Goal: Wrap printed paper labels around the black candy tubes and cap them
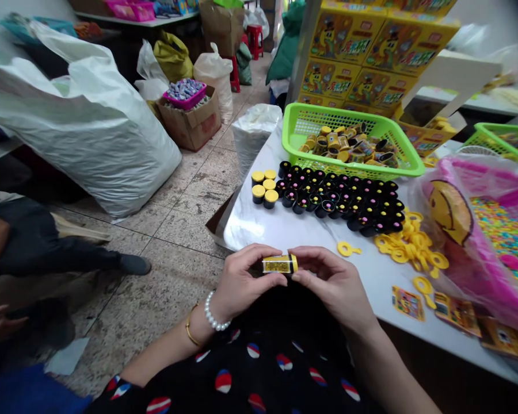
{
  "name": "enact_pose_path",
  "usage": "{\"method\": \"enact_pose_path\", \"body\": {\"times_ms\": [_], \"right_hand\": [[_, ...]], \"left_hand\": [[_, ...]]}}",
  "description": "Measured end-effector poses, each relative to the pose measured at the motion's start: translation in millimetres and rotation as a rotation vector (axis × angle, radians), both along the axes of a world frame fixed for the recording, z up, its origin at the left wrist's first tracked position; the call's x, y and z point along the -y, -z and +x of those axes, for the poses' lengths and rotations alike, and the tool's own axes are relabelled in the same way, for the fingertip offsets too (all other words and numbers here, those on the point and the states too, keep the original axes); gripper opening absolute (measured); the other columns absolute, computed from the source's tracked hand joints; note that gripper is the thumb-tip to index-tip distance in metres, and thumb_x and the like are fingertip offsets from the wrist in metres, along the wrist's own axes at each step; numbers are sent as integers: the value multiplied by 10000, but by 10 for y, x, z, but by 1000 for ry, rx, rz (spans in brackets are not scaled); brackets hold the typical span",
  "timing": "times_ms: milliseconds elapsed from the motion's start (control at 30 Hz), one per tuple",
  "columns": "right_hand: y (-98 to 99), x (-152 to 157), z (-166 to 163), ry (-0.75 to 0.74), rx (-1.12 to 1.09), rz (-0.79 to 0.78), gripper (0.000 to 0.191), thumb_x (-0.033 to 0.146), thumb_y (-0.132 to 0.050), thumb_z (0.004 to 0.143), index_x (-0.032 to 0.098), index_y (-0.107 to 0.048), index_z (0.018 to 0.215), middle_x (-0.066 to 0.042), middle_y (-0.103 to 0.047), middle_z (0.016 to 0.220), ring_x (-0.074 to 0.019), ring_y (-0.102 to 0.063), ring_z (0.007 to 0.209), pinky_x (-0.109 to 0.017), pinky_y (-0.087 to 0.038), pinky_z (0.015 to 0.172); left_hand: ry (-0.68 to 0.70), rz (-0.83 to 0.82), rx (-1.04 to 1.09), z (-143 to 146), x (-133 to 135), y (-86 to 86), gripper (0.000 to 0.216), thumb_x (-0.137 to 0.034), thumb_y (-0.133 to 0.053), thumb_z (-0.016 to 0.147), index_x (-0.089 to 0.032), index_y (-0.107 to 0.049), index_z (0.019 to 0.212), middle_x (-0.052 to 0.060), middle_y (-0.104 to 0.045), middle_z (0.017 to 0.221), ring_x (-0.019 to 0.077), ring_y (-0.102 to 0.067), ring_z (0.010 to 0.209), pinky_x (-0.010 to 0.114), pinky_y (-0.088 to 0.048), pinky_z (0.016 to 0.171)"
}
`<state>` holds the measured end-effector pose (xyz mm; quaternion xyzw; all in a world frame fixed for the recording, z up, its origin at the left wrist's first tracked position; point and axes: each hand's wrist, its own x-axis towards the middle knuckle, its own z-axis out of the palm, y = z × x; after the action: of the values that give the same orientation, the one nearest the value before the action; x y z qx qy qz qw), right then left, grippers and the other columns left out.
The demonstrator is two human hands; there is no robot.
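My left hand (242, 282) and my right hand (332, 282) both pinch a small black tube with a yellow label and yellow cap (280, 264), held sideways over my lap at the table's near edge. On the white table (285, 230) stand many open black tubes (341, 198) with coloured candy inside. Several capped tubes with yellow lids (264, 187) stand at their left end. Loose yellow ring caps (410, 247) lie to the right.
A green basket (297, 123) with finished tubes sits at the back. A pink basket in a plastic bag (483, 230) holds coloured candy at the right. Printed cards (408, 303) lie near the edge. Another person's leg and shoe (133, 264) are at the left, beside white sacks (90, 126).
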<state>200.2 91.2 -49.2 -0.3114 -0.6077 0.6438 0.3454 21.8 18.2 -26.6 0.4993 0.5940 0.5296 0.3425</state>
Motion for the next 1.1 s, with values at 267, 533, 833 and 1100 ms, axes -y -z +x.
{"method": "enact_pose_path", "body": {"times_ms": [267,533,833,1100], "right_hand": [[43,-61,32,2,73,592,323,144,-720,794,313,-695,1069,-40,-677,1053,-213,-639,998,-378,-528,899],[62,-8,-115,-34,34,440,258,213,-724,812,261,-672,1060,-40,-704,940,-191,-681,820,-335,-573,761],[-38,110,-119,4,35,622,230,231,-765,773,233,-680,987,-37,-695,856,-168,-655,743,-303,-557,695],[-41,66,-72,-207,-47,219,375,300,-724,822,294,-646,1188,-29,-650,1005,-137,-624,812,-265,-530,745]], "left_hand": [[95,-191,310,-14,-17,44,256,-261,-803,703,-159,-742,930,73,-737,775,154,-656,615,253,-540,615],[81,-194,300,-35,125,-3,299,-334,-767,754,-147,-659,960,37,-680,679,133,-631,522,229,-526,525],[250,-244,465,-42,142,2,332,-409,-743,783,-142,-563,866,-27,-608,536,92,-573,414,157,-446,409],[398,-413,644,-119,117,96,549,-643,-712,702,-113,-599,789,36,-667,543,108,-560,327,146,-399,293]]}}
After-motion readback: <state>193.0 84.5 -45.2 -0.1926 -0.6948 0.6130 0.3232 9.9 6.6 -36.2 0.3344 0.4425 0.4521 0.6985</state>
